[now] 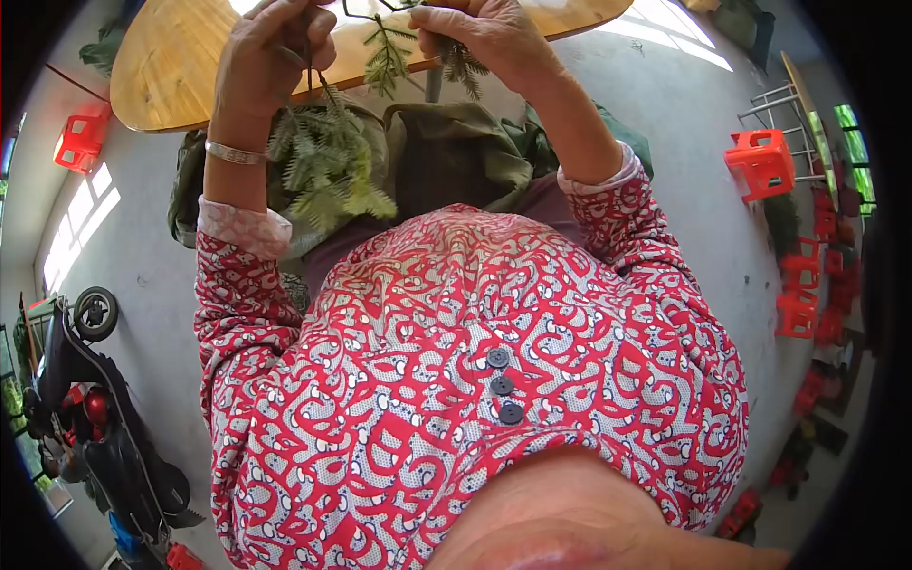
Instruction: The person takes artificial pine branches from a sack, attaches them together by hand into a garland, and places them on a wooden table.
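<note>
At the top left of the view, my left hand [271,43] is closed on a dark stem. Green fir-like sprigs [328,161] hang below it, in front of my lap. My right hand [484,33], at the top centre, pinches a thin dark stem with small green sprigs [387,59] on it. Another sprig [462,68] hangs just under my right fingers. Both hands are raised at the near edge of a wooden table [171,71], and the frame's top edge cuts off part of them.
Green cloth [456,142] lies over my lap. Red plastic stools stand at the left [82,142] and right [763,164], with more red stools further down the right side. A dark motor scooter [119,446] is at the lower left.
</note>
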The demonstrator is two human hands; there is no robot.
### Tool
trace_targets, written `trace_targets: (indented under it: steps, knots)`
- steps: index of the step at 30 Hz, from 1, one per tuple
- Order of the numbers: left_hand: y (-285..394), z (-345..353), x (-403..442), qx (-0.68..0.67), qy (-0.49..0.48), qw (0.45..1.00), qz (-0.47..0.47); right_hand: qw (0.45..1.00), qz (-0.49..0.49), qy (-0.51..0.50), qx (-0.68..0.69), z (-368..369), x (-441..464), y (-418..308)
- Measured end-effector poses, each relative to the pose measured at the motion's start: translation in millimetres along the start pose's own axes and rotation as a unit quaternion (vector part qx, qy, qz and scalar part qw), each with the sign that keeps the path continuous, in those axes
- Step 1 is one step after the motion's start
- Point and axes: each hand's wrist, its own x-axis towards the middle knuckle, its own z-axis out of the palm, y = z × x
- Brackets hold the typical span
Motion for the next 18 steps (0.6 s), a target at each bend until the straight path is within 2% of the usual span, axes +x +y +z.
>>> trace_targets:
  steps: [1, 5, 9, 12, 15, 18]
  knots:
    - [-1.2, -2.9, -0.5, -0.049, -0.039, 0.998, -0.019, 1.0, 0.014, -0.006, -0.009, 0.0, -2.3, -1.4]
    - [-9.4, -0.3, -3.3, -0.051, 0.031, 0.997, -0.045, 0.999, 0.046, -0.016, -0.02, 0.6, -12.3, -3.1]
    - [-13.5, -4.2, -0.2, -0.073, -0.021, 0.996, -0.054, 0.998, 0.054, -0.018, -0.04, -1.9, -14.4, 3.3]
    - [-18.4, -4.1, 0.7, -0.096, -0.033, 0.993, -0.064, 0.995, -0.003, -0.017, -0.1, -3.2, -13.3, 29.8]
    - [-20.7, -5.2, 1.7, -0.109, -0.029, 0.991, -0.068, 0.993, -0.012, -0.057, -0.107, -6.8, -13.7, 31.1]
    - [-21.8, -4.2, 1.9, -0.123, -0.048, 0.988, -0.075, 0.992, 0.015, -0.055, -0.115, -0.3, -17.0, 27.4]
